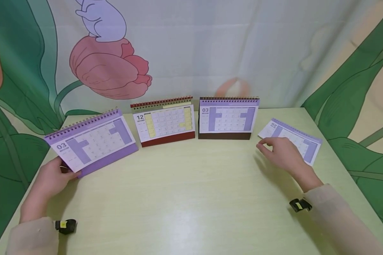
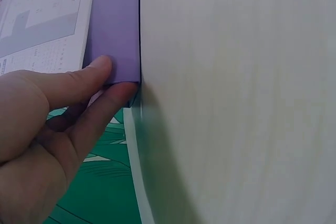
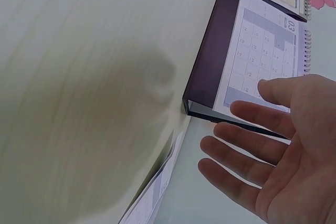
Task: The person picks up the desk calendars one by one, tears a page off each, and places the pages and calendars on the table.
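Four desk calendars on the pale green counter [image 1: 191, 198], strung in an arc across the middle of the head view. I've got the left hand [image 1: 52, 179] at lower left pinching the near corner of the purple 03 calendar [image 1: 92, 141]; in the left wrist view the thumb [image 2: 79, 85] sits on the purple base strip and a finger curls under the corner. That calendar's long axis runs from lower left up to upper right, and it's tipped, with its spiral edge toward the upper left. It sits right at the counter's left edge.

My right hand [image 1: 284, 154] is at right of centre, fingers spread and relaxed, gripping nothing. It hovers over or just touches the flat 02 calendar [image 1: 293, 140] at the right side; can't tell contact from these views. That one lies folded down, long axis running upper left to lower right, behind and to the right of the hand. In the right wrist view the open palm faces the dark-based 03 calendar [image 3: 252, 61], apart from it.

Upright in the middle: the red-based 12 calendar [image 1: 164, 122] and the dark-based 03 beside it, close, not touching. Right hand is nearer both of these. No containers anywhere. Tulip-print backdrop [image 1: 108, 67] behind.
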`<action>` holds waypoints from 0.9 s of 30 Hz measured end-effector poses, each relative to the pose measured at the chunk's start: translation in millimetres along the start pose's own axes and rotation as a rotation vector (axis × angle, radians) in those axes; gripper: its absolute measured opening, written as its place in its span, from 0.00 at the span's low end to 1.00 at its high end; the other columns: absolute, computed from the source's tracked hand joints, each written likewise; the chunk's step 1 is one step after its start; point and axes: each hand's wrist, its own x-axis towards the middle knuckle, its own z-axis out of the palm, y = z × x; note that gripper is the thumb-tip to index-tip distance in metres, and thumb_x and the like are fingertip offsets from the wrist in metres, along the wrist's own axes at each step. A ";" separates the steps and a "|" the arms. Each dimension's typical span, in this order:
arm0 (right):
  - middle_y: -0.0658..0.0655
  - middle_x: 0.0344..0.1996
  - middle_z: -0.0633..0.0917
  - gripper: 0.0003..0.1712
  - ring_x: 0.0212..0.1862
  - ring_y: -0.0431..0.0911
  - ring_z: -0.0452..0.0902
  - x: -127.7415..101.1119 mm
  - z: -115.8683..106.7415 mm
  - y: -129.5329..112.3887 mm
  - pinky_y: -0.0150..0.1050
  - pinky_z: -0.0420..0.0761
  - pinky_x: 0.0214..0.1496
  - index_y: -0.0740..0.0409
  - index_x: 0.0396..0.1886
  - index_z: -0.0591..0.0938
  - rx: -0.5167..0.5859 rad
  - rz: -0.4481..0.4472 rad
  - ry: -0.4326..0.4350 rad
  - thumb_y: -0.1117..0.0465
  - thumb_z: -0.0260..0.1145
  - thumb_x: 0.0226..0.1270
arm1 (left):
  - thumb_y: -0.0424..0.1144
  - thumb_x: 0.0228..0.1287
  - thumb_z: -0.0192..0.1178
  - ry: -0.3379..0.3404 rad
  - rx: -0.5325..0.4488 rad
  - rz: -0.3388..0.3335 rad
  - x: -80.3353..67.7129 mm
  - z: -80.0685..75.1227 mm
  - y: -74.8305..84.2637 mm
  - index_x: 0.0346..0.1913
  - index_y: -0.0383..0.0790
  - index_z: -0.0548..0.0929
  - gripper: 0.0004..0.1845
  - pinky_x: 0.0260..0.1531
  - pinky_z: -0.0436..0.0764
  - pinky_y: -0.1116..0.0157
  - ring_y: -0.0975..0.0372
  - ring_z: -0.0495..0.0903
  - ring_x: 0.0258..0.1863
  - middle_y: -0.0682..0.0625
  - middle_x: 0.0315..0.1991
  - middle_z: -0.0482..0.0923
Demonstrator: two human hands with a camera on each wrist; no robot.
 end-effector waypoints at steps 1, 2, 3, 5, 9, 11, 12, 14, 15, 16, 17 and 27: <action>0.62 0.44 0.89 0.19 0.34 0.51 0.79 0.3 0.7 0.2 0.52 0.79 0.42 0.61 0.51 0.88 0.001 -0.001 0.000 0.52 0.60 0.79 | 0.31 0.67 0.67 -0.001 -0.006 -0.002 0.5 0.0 -0.5 0.68 0.25 0.67 0.31 0.36 0.77 0.63 0.42 0.74 0.43 0.28 0.52 0.75; 0.62 0.45 0.89 0.19 0.36 0.52 0.81 0.6 1.7 0.7 0.54 0.79 0.44 0.61 0.51 0.88 0.003 -0.001 0.000 0.51 0.60 0.79 | 0.31 0.67 0.67 0.001 -0.008 -0.003 1.1 0.0 -0.8 0.68 0.25 0.67 0.31 0.35 0.77 0.64 0.42 0.74 0.43 0.28 0.52 0.75; 0.62 0.45 0.89 0.19 0.38 0.53 0.82 0.9 2.5 1.1 0.55 0.80 0.45 0.60 0.51 0.88 0.005 0.001 0.001 0.51 0.60 0.79 | 0.31 0.67 0.68 0.003 -0.012 -0.003 1.7 0.1 -1.3 0.68 0.26 0.67 0.31 0.35 0.76 0.65 0.42 0.74 0.43 0.28 0.52 0.75; 0.63 0.45 0.89 0.19 0.43 0.56 0.84 1.4 4.0 1.4 0.58 0.80 0.49 0.60 0.51 0.88 0.010 -0.001 0.003 0.51 0.61 0.79 | 0.31 0.67 0.67 0.007 -0.013 -0.003 2.7 0.2 -2.0 0.68 0.26 0.67 0.31 0.34 0.77 0.66 0.42 0.74 0.43 0.29 0.52 0.75; 0.63 0.47 0.88 0.19 0.47 0.58 0.84 2.3 5.5 -0.6 0.58 0.79 0.51 0.60 0.51 0.88 0.018 0.007 -0.010 0.51 0.61 0.79 | 0.31 0.69 0.66 -0.015 -0.004 -0.005 3.7 -1.0 -1.9 0.70 0.26 0.65 0.32 0.40 0.80 0.55 0.40 0.73 0.44 0.26 0.54 0.73; 0.64 0.50 0.87 0.19 0.49 0.59 0.84 2.4 5.6 -2.6 0.58 0.79 0.50 0.60 0.52 0.88 0.023 0.010 -0.023 0.51 0.61 0.79 | 0.31 0.69 0.66 -0.036 0.007 -0.005 3.4 -1.5 -1.2 0.70 0.25 0.64 0.32 0.43 0.78 0.47 0.39 0.73 0.45 0.25 0.55 0.73; 0.65 0.51 0.87 0.19 0.49 0.59 0.84 2.3 5.8 -3.7 0.58 0.79 0.50 0.60 0.53 0.88 0.024 0.013 -0.028 0.51 0.61 0.79 | 0.31 0.69 0.66 -0.050 0.010 -0.008 3.2 -1.6 -0.8 0.70 0.24 0.63 0.33 0.45 0.77 0.45 0.39 0.72 0.45 0.25 0.56 0.72; 0.65 0.53 0.86 0.19 0.51 0.61 0.83 2.2 6.5 -5.4 0.58 0.79 0.51 0.61 0.53 0.87 0.027 0.014 -0.038 0.52 0.61 0.79 | 0.31 0.68 0.66 -0.069 0.016 -0.008 2.3 -1.6 -0.1 0.70 0.24 0.62 0.34 0.45 0.76 0.43 0.39 0.72 0.45 0.24 0.55 0.72; 0.66 0.54 0.85 0.19 0.52 0.61 0.83 2.2 7.1 -6.2 0.59 0.79 0.52 0.61 0.53 0.87 0.029 0.013 -0.041 0.52 0.61 0.79 | 0.30 0.67 0.67 -0.074 0.019 -0.009 1.7 -1.6 0.2 0.70 0.24 0.62 0.34 0.45 0.76 0.44 0.40 0.73 0.44 0.25 0.54 0.73; 0.66 0.55 0.85 0.18 0.54 0.62 0.82 2.2 7.7 -6.8 0.60 0.79 0.53 0.61 0.53 0.87 0.027 0.009 -0.042 0.52 0.61 0.79 | 0.30 0.67 0.67 -0.077 0.019 -0.010 0.9 -1.7 0.6 0.70 0.23 0.62 0.35 0.44 0.77 0.45 0.40 0.73 0.44 0.25 0.53 0.73; 0.66 0.55 0.85 0.18 0.54 0.62 0.82 2.3 8.6 -7.2 0.60 0.79 0.54 0.61 0.53 0.87 0.025 0.004 -0.043 0.53 0.61 0.79 | 0.30 0.67 0.67 -0.084 0.014 -0.016 0.0 -1.9 1.4 0.71 0.23 0.60 0.36 0.45 0.77 0.44 0.40 0.73 0.44 0.25 0.54 0.73; 0.64 0.51 0.87 0.17 0.56 0.63 0.81 3.3 14.3 -11.0 0.62 0.77 0.57 0.61 0.53 0.87 0.040 -0.012 -0.047 0.54 0.62 0.78 | 0.49 0.76 0.58 -0.174 0.113 -0.202 -21.4 -22.1 24.0 0.57 0.16 0.65 0.33 0.36 0.76 0.50 0.39 0.73 0.40 0.26 0.45 0.73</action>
